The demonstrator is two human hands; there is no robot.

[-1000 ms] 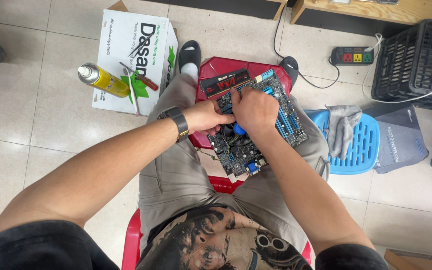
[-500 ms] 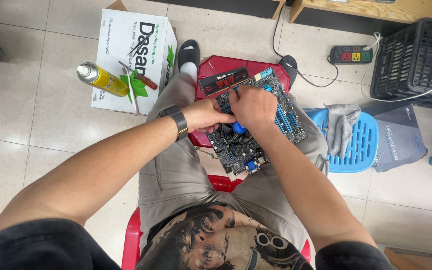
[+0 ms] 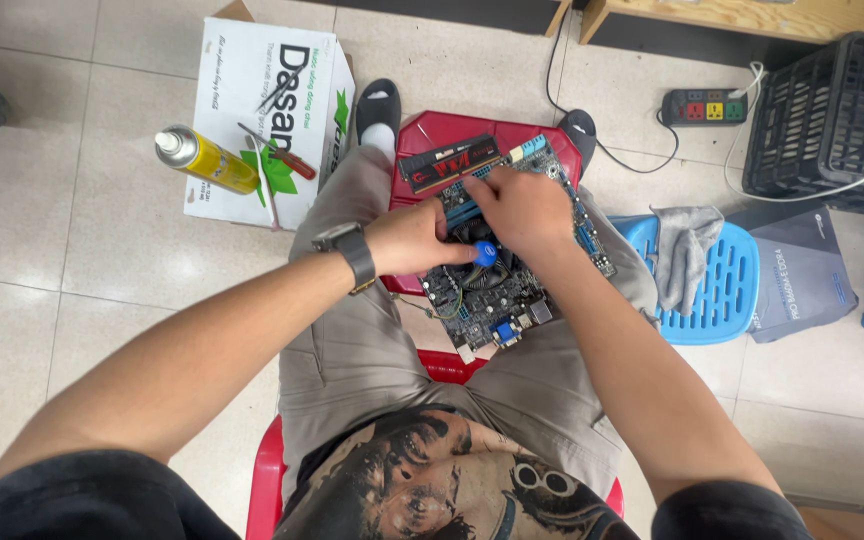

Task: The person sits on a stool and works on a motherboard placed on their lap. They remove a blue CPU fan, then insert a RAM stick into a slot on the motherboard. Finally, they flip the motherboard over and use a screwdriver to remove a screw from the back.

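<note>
Motherboard [image 3: 497, 290]: on lap, under both hands. Left hand [image 3: 414, 238] rests closed beside blue fan hub [image 3: 485, 254]; right hand [image 3: 519, 208] pinches blue slot [image 3: 462, 211].

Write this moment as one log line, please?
left hand: on motherboard beside fan | right hand: pressing at blue memory slots | board: across lap | nearby: memory stick on red stool, spray can

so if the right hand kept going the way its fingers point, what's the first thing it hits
Probably the left hand: the right hand points left across the motherboard toward it, fingertips nearly touching already, though depth is unclear.
</note>
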